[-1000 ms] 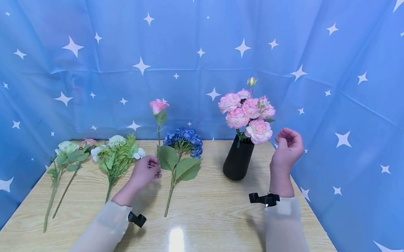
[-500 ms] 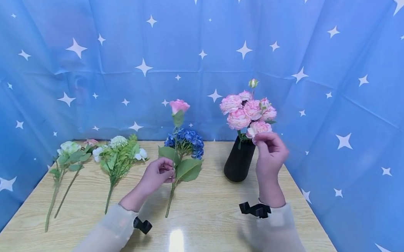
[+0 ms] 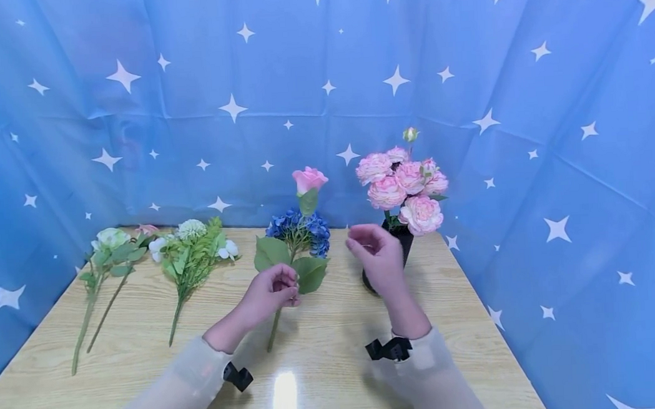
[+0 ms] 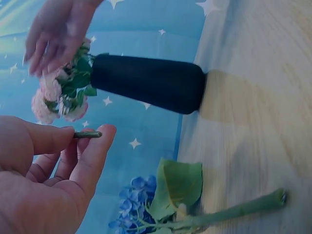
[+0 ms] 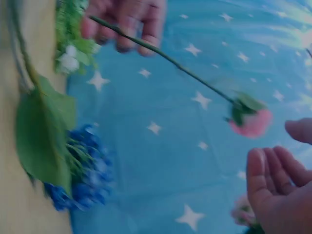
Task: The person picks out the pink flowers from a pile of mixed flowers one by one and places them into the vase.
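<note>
On the pale wooden table, two green-stemmed sprays with white blooms lie at the far left. The left hand pinches the thin stem of a single pink rose between thumb and curled fingers, holding it upright above the blue hydrangea stem with broad green leaves lying flat. The right hand hovers loosely spread, empty, just before the black tapered vase of pink peonies.
</note>
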Demonstrator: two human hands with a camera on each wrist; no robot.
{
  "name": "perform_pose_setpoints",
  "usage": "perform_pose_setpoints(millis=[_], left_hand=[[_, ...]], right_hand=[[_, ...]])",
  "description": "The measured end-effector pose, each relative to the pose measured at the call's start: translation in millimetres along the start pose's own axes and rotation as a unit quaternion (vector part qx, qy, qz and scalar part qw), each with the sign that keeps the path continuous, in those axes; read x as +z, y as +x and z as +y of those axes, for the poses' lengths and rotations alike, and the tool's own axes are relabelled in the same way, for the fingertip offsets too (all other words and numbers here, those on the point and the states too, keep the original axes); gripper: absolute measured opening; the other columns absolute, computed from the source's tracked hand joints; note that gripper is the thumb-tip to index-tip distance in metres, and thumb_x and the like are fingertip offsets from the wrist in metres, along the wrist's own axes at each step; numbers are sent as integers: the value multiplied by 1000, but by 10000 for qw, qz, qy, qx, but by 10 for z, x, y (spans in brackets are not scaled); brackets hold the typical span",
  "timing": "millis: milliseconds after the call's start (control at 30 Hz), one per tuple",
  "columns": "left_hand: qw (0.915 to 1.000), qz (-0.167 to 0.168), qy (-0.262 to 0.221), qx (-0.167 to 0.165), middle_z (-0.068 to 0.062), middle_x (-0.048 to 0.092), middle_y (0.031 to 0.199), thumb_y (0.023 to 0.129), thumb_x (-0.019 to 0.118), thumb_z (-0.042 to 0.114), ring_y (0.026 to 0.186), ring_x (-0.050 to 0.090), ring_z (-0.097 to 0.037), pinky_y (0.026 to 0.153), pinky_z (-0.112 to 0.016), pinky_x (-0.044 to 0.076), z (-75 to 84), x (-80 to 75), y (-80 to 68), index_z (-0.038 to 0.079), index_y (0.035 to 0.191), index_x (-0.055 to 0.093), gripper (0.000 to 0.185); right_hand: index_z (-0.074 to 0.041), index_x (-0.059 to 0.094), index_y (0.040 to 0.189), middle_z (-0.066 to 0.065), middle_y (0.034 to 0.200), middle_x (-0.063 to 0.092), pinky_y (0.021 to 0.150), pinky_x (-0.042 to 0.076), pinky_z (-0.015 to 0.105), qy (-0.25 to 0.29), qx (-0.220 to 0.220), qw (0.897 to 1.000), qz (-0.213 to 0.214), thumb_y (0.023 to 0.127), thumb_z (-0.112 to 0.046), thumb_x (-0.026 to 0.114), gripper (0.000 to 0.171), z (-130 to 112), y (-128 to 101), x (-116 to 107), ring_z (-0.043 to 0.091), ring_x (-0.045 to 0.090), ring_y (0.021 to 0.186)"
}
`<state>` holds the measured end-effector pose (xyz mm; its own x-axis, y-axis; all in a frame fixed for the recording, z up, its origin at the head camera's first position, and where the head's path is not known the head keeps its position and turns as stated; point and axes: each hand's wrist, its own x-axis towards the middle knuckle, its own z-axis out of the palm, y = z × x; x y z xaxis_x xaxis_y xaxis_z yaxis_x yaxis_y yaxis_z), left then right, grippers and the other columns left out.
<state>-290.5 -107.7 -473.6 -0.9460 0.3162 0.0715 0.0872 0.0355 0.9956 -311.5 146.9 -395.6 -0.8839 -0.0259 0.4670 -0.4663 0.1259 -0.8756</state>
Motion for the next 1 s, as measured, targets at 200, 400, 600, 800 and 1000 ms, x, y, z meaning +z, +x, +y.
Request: perform_pose_setpoints(millis=[200, 400, 600, 800, 1000], left_hand=[[9997, -236, -6, 14, -16, 62, 100, 100, 59, -11, 86, 68, -19, 81, -33, 67, 8, 129, -35, -6, 113, 58, 14], [9990, -431, 94, 81, -16, 61, 100, 100, 60, -11, 86, 66, -19, 80, -34, 67, -15, 208, -46, -6, 113, 58, 15], [9979, -561, 266, 165, -14, 63, 97, 99, 63, -10, 86, 67, -19, 80, -34, 67, -81, 247, -46, -5, 112, 59, 15], [9975, -613, 309, 195, -10, 61, 95, 98, 63, -10, 86, 66, -19, 80, -33, 67, -114, 269, -52, -4, 109, 59, 13], [9972, -616, 358, 213, -11, 61, 95, 98, 63, -10, 86, 65, -19, 80, -33, 67, -111, 278, -70, -6, 109, 59, 12]], right_hand=[[4, 74, 121, 24, 113, 75, 84, 61, 19, -347, 548, 9954, -711, 96, -4, 77, 26, 104, -45, 199, 5, 72, 92], [6, 72, 122, 20, 111, 75, 80, 62, 21, -99, 781, 9912, -1065, 98, -5, 74, 26, 141, -76, 265, 8, 71, 90], [11, 70, 117, 9, 99, 75, 78, 63, 23, 294, 1120, 9877, -1050, 96, 0, 74, 24, 197, -85, 317, 9, 72, 82], [13, 70, 111, 5, 91, 74, 75, 64, 25, 410, 1257, 9877, -838, 95, 2, 75, 21, 227, -94, 366, 10, 72, 75], [11, 72, 106, 8, 90, 75, 72, 65, 26, 335, 1185, 9899, -700, 94, 3, 76, 16, 214, -107, 398, 11, 72, 72]])
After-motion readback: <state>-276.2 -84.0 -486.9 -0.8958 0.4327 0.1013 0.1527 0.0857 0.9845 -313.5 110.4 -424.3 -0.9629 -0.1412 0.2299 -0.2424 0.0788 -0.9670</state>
